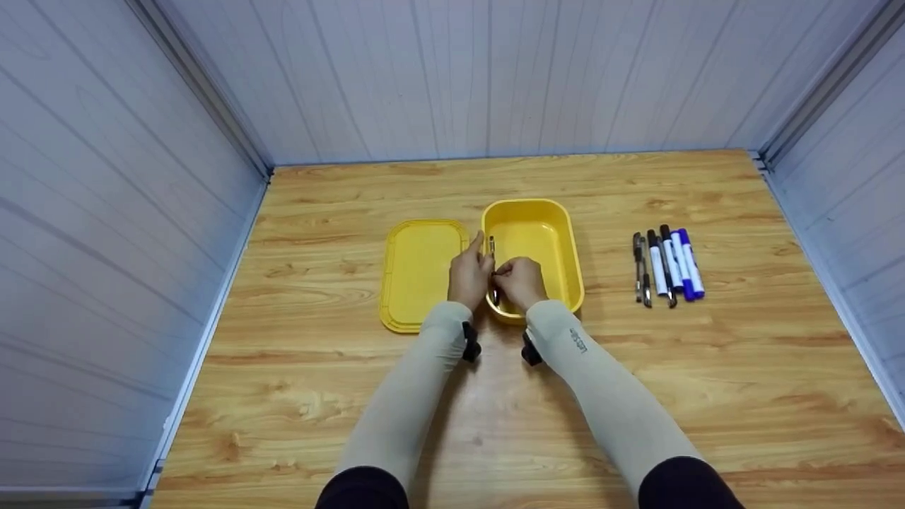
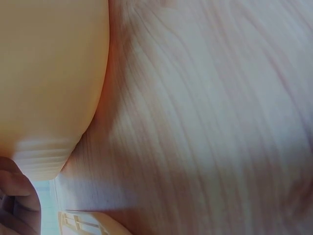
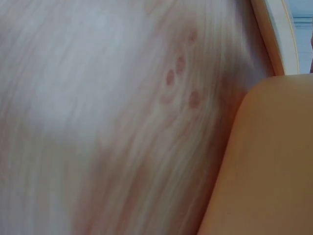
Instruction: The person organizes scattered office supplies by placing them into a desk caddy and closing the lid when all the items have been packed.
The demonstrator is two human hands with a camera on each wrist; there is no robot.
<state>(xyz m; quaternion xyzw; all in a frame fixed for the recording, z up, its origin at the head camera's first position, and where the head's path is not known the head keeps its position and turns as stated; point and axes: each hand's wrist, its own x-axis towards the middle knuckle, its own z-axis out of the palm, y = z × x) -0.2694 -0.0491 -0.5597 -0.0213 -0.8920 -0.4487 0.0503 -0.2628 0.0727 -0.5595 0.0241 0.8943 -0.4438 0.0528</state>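
A yellow plastic box (image 1: pixel 551 258) stands open side up on the wooden table. Along its left inner wall lies a black gel pen (image 1: pixel 492 246), upper end away from the person, middle partly hidden by fingers. My right hand (image 1: pixel 522 281) reaches over the near part of the box and pinches the pen. At the left rim, my left hand (image 1: pixel 468 277) grips the box side, one finger pointing forward along the outside. Bent fingers (image 2: pixel 19 196) show at the lower left of the left wrist view. In the right wrist view only the box wall (image 3: pixel 264 156) shows.
A flat yellow lid (image 1: pixel 421 272) lies just left of the box. On the right, several black gel pens (image 1: pixel 638 265) and white markers (image 1: pixel 657 265) with black or blue caps lie side by side. Pale panels (image 1: pixel 424 78) enclose the table's back and sides.
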